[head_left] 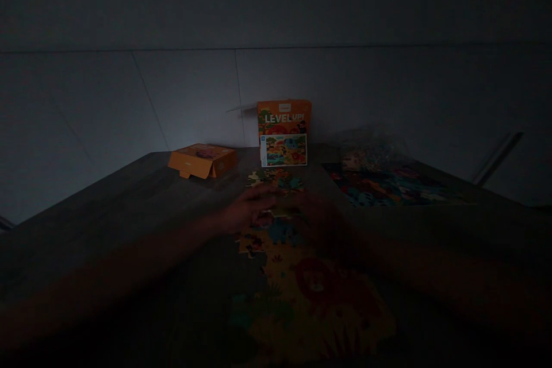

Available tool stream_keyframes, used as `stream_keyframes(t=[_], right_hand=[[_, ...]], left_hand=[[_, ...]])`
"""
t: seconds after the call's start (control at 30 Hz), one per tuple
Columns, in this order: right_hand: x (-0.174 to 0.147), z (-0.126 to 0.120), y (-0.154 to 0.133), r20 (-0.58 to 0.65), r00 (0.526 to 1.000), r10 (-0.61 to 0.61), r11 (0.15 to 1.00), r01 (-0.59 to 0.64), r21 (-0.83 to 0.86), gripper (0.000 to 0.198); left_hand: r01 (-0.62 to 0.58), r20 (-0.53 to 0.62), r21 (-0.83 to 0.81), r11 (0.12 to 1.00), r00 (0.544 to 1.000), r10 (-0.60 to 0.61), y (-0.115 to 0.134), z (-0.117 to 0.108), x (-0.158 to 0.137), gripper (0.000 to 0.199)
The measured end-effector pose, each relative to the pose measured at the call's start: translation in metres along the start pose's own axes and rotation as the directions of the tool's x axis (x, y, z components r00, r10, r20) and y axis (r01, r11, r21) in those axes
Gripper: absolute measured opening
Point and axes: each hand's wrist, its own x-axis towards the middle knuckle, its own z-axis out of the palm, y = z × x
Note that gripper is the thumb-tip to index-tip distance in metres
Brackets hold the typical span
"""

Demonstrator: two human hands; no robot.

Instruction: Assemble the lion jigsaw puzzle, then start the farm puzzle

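Note:
In dim light, a partly joined jigsaw puzzle [284, 276] with a red lion and a blue animal lies on the table in front of me. My left hand [254, 204] reaches over its far part from the left, fingers pointing right. My right hand [319, 215] is opposite, very dark and smeared. Between and under the hands are puzzle pieces; whether either hand grips one is hidden by blur and shadow. Beyond the hands lie loose puzzle pieces [280, 177], close to the picture card [284, 150].
An orange box [284, 112] marked "LEVEL UP!" stands behind the card, near the wall. Another orange box [204, 158] lies at the left with a flap out. To the right, a clear plastic bag [368, 152] rests on a dark, colourful picture sheet [401, 187].

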Motion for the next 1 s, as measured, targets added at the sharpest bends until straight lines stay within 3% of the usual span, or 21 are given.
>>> stream_keyframes(t=[0.13,0.23,0.37,0.5,0.8,1.0], right_hand=[[0.003,0.008,0.006,0.062,0.933,0.355,0.933,-0.357,0.040,0.040],[0.006,0.009,0.009,0.187,0.894,0.406,0.897,-0.430,0.106,0.044],[0.006,0.006,0.010,0.313,0.881,0.354,0.898,-0.414,0.149,0.045],[0.004,0.004,0.009,0.352,0.897,0.267,0.925,-0.340,0.166,0.041],[0.004,-0.002,0.002,0.310,0.921,0.234,0.928,-0.307,0.211,0.026],[0.003,-0.001,0.001,0.170,0.960,0.224,0.946,-0.256,0.201,0.023]], left_hand=[[0.044,0.057,0.011,0.999,0.997,-0.045,0.003,-0.011,0.002,0.049],[0.025,0.008,0.057,0.998,1.000,-0.026,0.002,-0.012,0.003,0.047],[0.035,0.007,0.064,0.997,0.999,-0.035,0.002,-0.014,0.002,0.046],[0.064,0.056,0.097,0.993,0.996,-0.070,0.003,-0.022,0.000,0.045],[0.071,0.055,0.146,0.987,0.995,-0.079,0.003,-0.022,0.000,0.041],[0.054,0.078,0.216,0.975,0.994,-0.072,0.008,-0.015,-0.003,0.034]])
